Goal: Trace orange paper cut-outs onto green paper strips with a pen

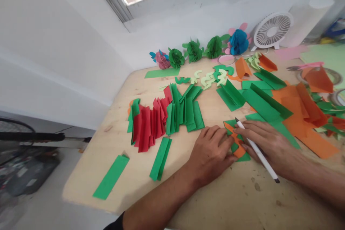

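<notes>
A white pen (257, 151) with dark ends slants across my right hand (266, 142), tucked between its fingers. The same hand's fingertips touch an orange paper cut-out (238, 150), which lies on a folded green paper piece (244, 157). On the other side, my left hand (210, 152) rests on the table with its fingers spread, their tips at the edge of the cut-out and the green paper. The fingers cover part of both papers. Left of my left hand lies a folded green strip (161, 159).
Folded red papers (145, 127) and folded green papers (185, 111) stand in the middle left. Orange sheets (293, 104) lie at right, with pink-handled scissors (307, 65) behind. Paper turtles (194, 51) and a white fan (272, 31) line the wall. The table edge (81, 176) is at left.
</notes>
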The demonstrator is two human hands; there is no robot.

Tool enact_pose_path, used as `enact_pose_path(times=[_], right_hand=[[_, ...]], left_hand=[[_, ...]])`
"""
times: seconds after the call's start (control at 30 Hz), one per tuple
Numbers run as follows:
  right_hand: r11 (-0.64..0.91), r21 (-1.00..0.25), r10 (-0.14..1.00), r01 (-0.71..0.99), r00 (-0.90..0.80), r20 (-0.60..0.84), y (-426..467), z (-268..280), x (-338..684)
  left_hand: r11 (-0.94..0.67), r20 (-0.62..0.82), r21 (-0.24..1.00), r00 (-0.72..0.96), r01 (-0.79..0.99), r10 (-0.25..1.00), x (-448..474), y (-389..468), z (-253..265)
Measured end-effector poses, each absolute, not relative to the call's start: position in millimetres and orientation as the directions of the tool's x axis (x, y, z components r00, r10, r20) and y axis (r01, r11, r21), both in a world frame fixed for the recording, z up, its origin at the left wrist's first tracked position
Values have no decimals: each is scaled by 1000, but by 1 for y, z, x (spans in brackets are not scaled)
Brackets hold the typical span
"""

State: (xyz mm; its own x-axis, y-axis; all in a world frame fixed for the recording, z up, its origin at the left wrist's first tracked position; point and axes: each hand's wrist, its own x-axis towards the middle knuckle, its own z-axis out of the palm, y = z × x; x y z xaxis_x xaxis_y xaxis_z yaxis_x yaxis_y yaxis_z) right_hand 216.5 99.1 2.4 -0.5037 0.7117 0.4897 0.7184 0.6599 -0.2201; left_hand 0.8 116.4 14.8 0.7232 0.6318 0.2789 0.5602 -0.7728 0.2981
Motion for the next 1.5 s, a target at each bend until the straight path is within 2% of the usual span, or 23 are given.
enact_pose_path(times=[0.67, 1.0, 1.5], right_hand=[[680, -234, 701, 695, -524, 483, 100, -3, 220], [668, -244, 723, 703, -536, 437, 99, -6, 222], [686, -233, 711, 689, -569, 413, 99, 3, 219]], left_hand=[[-798, 289, 245, 744, 551, 602, 2, 114, 16], [-803, 320, 282, 738, 525, 594, 1, 115, 15], [-791, 310, 263, 728, 552, 611, 1, 115, 15]])
